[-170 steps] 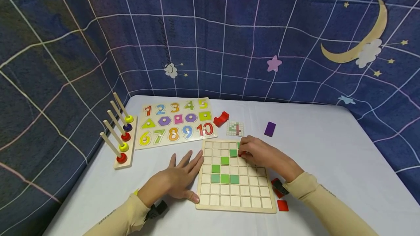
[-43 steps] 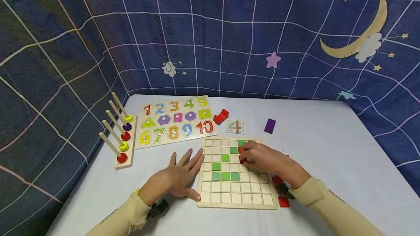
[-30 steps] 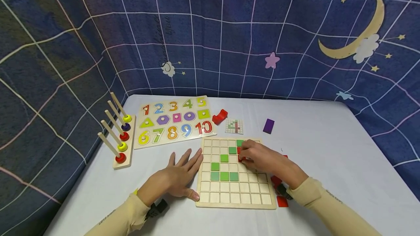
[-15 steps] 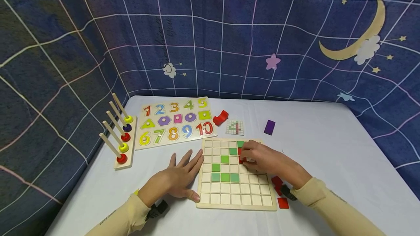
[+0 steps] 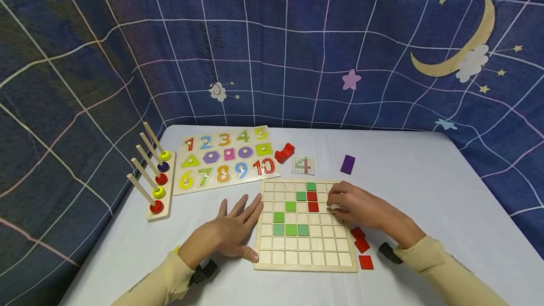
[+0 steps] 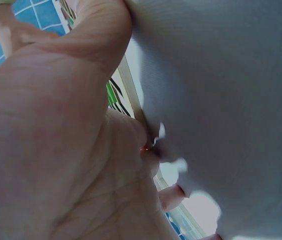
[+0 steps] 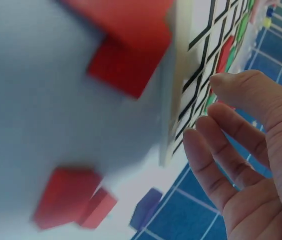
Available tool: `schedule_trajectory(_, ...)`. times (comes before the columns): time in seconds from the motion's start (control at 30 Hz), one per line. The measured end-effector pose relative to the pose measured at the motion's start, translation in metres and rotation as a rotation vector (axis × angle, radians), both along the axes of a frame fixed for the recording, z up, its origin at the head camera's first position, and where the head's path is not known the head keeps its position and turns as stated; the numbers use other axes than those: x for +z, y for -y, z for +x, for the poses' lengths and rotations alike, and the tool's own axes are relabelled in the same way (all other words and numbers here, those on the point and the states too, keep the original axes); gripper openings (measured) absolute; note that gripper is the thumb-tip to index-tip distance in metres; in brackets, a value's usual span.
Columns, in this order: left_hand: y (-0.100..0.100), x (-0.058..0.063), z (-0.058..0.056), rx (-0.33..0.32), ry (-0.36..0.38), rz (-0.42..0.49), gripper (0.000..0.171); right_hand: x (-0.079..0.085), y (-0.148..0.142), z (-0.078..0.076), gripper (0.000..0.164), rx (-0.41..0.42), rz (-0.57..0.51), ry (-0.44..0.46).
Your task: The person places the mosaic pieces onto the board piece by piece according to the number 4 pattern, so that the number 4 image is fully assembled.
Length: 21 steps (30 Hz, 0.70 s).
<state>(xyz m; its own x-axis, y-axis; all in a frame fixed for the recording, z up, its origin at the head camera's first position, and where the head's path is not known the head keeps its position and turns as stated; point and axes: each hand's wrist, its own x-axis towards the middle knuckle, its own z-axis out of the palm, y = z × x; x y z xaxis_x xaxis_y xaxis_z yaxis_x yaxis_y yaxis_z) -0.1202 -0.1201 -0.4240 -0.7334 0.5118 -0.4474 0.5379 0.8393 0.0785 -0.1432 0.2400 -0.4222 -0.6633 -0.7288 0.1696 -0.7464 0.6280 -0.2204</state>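
Seven green tiles (image 5: 291, 230), two red tiles (image 5: 313, 207) visible on board (image 5: 291, 257); five pegs (image 5: 141, 189), five rings (image 5: 157, 209).

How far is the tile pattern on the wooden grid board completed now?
Done: seven green tiles and two red tiles fill cells of the wooden grid board. In hand: no tile shows in the right hand over the board's right side; the left hand touches its left edge. Remaining: probably more red tiles, since loose red tiles lie beside the board and the pattern card seems to show a longer red column.

Red tiles (image 5: 312, 196), green tiles (image 5: 291, 206), a pale gridded board (image 5: 291, 257)! Purple block (image 5: 347, 165), white-lined navy curtain (image 5: 306, 46), and the tiny card (image 5: 303, 165) seems green and red.
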Motion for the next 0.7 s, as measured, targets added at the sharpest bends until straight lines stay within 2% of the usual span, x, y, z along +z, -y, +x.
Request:
schedule_trajectory(0.37, 0.001, -0.002, 0.0, -0.001, -0.01, 0.013, 0.132, 0.002, -0.03, 0.013, 0.021, -0.032, -0.018, -0.016)
schedule_trajectory(0.53, 0.001, -0.002, 0.0, -0.003, -0.01, 0.019, 0.132, 0.008, -0.045, 0.015, 0.02, -0.125, 0.007, 0.073)
schedule_trajectory(0.7, 0.001, -0.001, 0.0, -0.007, -0.012, 0.01, 0.132, 0.008, -0.062, 0.014, 0.023, -0.202, 0.017, 0.098)
